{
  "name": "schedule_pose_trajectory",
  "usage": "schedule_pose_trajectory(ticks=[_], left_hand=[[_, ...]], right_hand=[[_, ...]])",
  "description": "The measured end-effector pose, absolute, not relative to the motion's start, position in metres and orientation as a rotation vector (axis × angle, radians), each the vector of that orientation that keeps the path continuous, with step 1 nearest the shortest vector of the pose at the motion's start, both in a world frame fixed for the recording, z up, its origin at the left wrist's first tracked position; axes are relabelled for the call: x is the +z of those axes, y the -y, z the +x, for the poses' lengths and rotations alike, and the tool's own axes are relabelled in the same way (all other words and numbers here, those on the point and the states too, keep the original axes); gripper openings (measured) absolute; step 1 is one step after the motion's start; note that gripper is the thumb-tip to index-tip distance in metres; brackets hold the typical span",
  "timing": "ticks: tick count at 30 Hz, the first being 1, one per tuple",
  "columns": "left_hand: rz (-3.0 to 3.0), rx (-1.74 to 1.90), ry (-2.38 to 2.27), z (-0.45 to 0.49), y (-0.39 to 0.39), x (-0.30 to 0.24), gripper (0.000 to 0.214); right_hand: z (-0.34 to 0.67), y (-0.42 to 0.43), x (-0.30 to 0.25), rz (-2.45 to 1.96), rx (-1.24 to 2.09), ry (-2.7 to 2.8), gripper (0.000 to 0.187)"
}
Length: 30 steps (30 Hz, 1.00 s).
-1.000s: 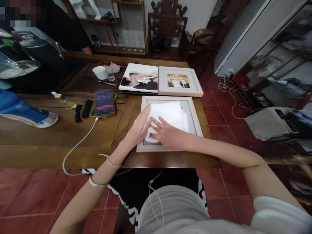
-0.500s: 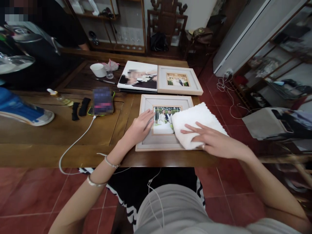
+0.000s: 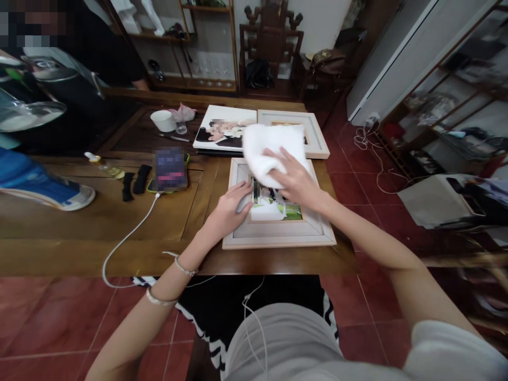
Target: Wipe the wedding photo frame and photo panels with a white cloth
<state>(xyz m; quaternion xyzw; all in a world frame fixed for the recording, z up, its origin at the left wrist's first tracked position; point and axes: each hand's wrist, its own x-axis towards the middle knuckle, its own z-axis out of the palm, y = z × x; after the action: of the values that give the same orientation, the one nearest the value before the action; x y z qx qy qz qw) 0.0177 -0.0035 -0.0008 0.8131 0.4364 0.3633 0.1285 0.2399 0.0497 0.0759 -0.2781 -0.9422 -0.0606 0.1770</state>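
Observation:
A pale picture frame [image 3: 278, 233] with a photo inside lies flat near the front edge of the wooden table. My left hand [image 3: 234, 206] rests on its left border with the fingers stretched out. A white cloth [image 3: 273, 143] is gripped in my right hand [image 3: 296, 182], over the upper part of the frame, hiding some of the photo. The cloth also overlaps a second picture frame [image 3: 319, 135] behind. Left of that second frame lies a large photo panel [image 3: 228, 114] of a couple.
A phone [image 3: 170, 169] with a white charging cable [image 3: 119, 246] lies to the left. Beyond it are black straps [image 3: 142, 179], a dropper bottle [image 3: 105, 166], a blue bag [image 3: 43, 180] and a white cup [image 3: 162, 120]. A person in black [image 3: 103, 47] stands at the far left.
My right hand has moved the cloth from the front frame's right side up and left to its upper part. My left hand has stayed on the left border.

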Motion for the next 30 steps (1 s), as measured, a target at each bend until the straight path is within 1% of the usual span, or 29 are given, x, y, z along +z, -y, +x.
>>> schedule_pose_trajectory(ticks=[3,6,10,15,17,19,23,30], left_hand=[[2.365,1.081,-1.283,0.019,0.004,0.002,0.028],[2.359,1.098,-1.29,0.02,0.005,0.002,0.03],[2.364,1.082,-1.3,0.019,0.003,-0.002,0.036],[2.372,1.079,-1.317,0.019,0.002,-0.007,0.035],[2.366,1.068,-1.339,0.019,0.002,-0.007,0.035],[2.361,1.052,-1.357,0.019,0.002,-0.006,0.036],[2.355,1.036,-1.367,0.019,0.001,-0.005,0.039],[2.351,1.016,-1.398,0.02,0.002,-0.004,0.038]], right_hand=[[0.206,-0.06,0.079,-0.676,-0.199,2.979,0.052],[0.194,-0.065,0.079,-0.775,-0.155,3.042,0.056],[0.212,-0.063,0.089,-1.005,-0.157,3.007,0.049],[0.259,-0.066,0.112,-1.551,-0.139,2.971,0.038],[0.277,-0.068,0.117,-1.679,-0.139,2.958,0.033],[0.289,-0.065,0.118,-1.676,-0.143,2.98,0.031],[0.293,-0.041,0.115,-1.553,-0.082,3.059,0.036],[0.298,0.044,0.125,-1.43,0.184,3.144,0.039]])
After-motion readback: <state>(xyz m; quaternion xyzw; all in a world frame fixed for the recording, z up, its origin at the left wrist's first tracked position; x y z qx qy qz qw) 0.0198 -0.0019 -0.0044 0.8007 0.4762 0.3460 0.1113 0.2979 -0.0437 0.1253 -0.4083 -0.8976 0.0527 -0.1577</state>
